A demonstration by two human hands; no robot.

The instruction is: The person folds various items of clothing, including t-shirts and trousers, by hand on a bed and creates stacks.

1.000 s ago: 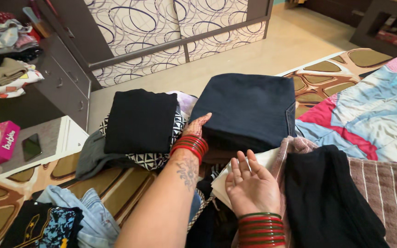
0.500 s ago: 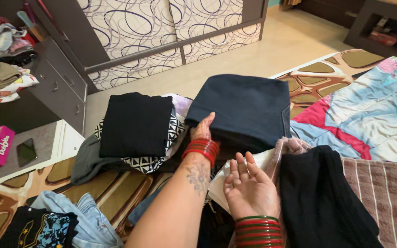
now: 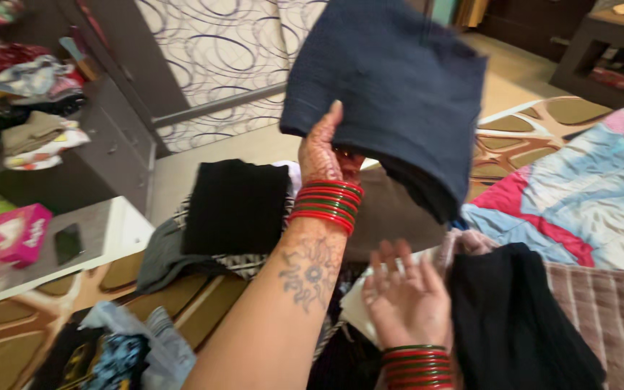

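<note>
A person's left hand (image 3: 324,153) grips a folded dark navy garment (image 3: 391,87) by its lower edge and holds it up in the air, above a brown folded cloth (image 3: 388,209) on the bed. The right hand (image 3: 407,300) — fingers spread, holding nothing — rests on a white folded piece (image 3: 355,307), just beside a black garment (image 3: 514,318). A folded black top (image 3: 236,206) tops the neighbouring pile — a pink tissue box (image 3: 17,235) sits on the side table (image 3: 120,224).
</note>
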